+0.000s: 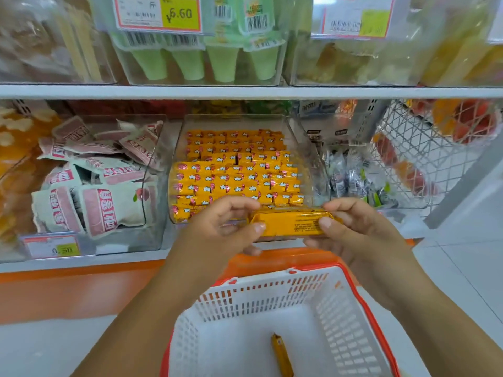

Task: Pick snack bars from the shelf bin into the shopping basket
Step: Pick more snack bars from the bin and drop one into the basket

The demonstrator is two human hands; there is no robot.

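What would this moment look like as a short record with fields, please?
held item: yellow wrapped snack bar, in front of the bin
left hand: pinches the bar's left end
right hand: pinches its right end
source: clear plastic shelf bin, stacked with like bars
basket: white slotted plastic shopping basket, orange rim
in basket: one yellow bar

Straight below the grip on the snack bar (291,223) the shopping basket (258,300) stands open at the top, its white floor free except for one loose bar (281,355) nearer than the grip. Just beyond the grip the clear shelf bin (307,164), packed with yellow bars (236,178), blocks the way forward, and the shelf board (245,92) caps the room above it.
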